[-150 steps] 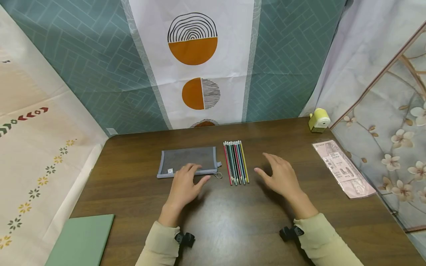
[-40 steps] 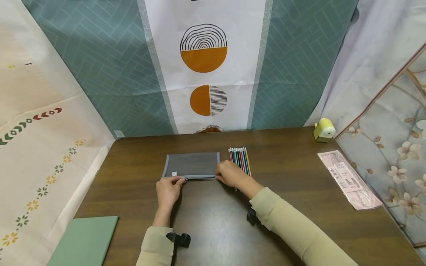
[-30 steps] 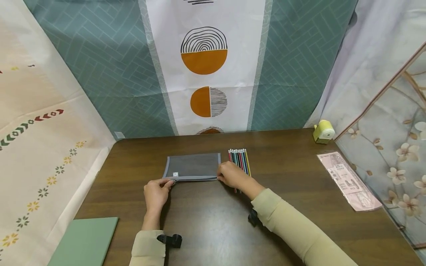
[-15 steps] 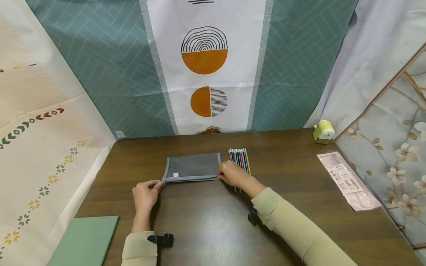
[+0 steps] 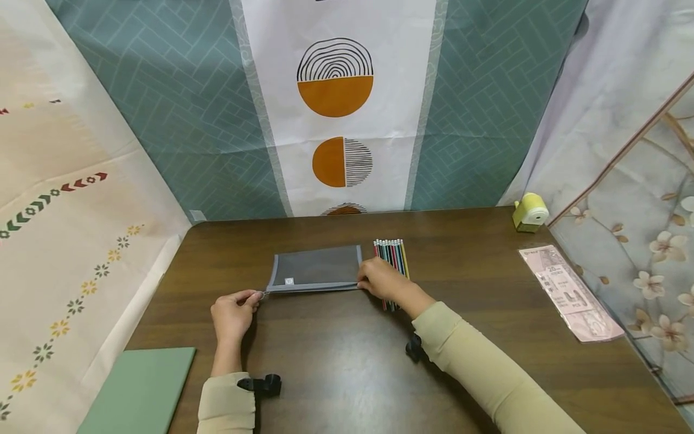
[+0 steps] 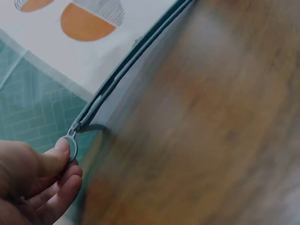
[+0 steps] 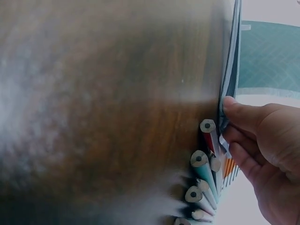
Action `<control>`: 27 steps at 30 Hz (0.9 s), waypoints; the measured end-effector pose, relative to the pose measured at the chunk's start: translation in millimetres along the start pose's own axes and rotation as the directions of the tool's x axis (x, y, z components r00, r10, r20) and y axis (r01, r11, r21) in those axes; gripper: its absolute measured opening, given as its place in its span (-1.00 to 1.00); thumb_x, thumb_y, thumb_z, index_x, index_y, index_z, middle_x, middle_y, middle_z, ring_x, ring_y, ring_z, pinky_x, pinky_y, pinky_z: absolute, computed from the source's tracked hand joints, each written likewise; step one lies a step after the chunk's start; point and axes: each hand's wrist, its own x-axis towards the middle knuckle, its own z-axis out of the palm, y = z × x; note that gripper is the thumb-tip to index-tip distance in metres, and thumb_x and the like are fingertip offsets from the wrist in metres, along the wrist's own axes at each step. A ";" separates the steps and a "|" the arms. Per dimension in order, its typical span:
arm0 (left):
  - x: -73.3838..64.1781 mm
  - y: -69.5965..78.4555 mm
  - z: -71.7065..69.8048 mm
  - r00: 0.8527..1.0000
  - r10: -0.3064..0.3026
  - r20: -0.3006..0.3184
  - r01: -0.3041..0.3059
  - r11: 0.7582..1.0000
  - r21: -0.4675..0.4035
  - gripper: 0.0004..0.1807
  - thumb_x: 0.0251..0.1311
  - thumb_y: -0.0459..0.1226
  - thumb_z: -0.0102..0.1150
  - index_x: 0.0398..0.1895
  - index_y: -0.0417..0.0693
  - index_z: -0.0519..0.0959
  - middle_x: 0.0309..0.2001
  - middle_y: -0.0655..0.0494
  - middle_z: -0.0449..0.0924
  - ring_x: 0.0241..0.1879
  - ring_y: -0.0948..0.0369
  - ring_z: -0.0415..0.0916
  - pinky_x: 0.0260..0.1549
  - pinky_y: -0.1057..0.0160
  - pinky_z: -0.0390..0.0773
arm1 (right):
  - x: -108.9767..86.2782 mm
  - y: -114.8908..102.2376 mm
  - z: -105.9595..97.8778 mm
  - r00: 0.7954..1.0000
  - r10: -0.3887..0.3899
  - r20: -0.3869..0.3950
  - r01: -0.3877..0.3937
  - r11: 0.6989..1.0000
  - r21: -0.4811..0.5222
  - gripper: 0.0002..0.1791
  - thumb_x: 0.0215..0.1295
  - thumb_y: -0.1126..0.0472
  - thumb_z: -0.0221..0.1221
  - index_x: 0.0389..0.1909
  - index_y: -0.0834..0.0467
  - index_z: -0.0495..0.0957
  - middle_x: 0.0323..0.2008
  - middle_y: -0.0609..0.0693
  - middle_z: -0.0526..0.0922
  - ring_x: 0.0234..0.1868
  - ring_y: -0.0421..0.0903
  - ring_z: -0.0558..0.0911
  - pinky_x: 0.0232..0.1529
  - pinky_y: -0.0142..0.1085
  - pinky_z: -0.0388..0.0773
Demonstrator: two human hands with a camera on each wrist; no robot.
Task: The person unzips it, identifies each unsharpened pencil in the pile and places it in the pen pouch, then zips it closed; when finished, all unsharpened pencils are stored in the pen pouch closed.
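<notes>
A grey mesh zip pouch (image 5: 320,267) lies on the table, its zipped edge toward me and parted along its length. My left hand (image 5: 233,316) pinches the ring-shaped zipper pull (image 6: 72,146) between thumb and forefinger at the pouch's left corner. At the opposite corner, my right hand (image 5: 382,278) pinches the end of the zipper edge (image 7: 228,93). Several pencils (image 5: 398,256) lie side by side just right of the pouch, partly hidden under my right hand and forearm. Their unsharpened ends and a few pale tips show in the right wrist view.
A yellow-green pencil sharpener (image 5: 530,213) stands at the table's back right corner. In front of it lies a flat pink package (image 5: 571,293). A green board (image 5: 138,389) sits at the front left. Patterned cloths hang behind the table (image 5: 336,361) and at both sides.
My left hand has drawn the zipper pull leftward along the pouch's front edge to its left corner, opening the zip. My right hand came over to the right corner and has stayed there.
</notes>
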 end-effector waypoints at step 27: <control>5.6 41.8 31.9 0.861 0.334 0.384 -0.357 0.934 -0.011 -0.61 0.12 -0.43 0.44 0.04 -0.34 0.67 0.15 -0.25 0.61 0.23 -0.21 0.49 0.26 -0.17 0.40 | -44.1 46.0 -22.5 0.905 0.374 -0.200 -0.252 0.853 0.457 -0.74 0.31 0.28 0.35 -0.05 0.33 0.69 -0.18 0.11 0.76 -0.17 0.00 0.73 -0.10 -0.09 0.68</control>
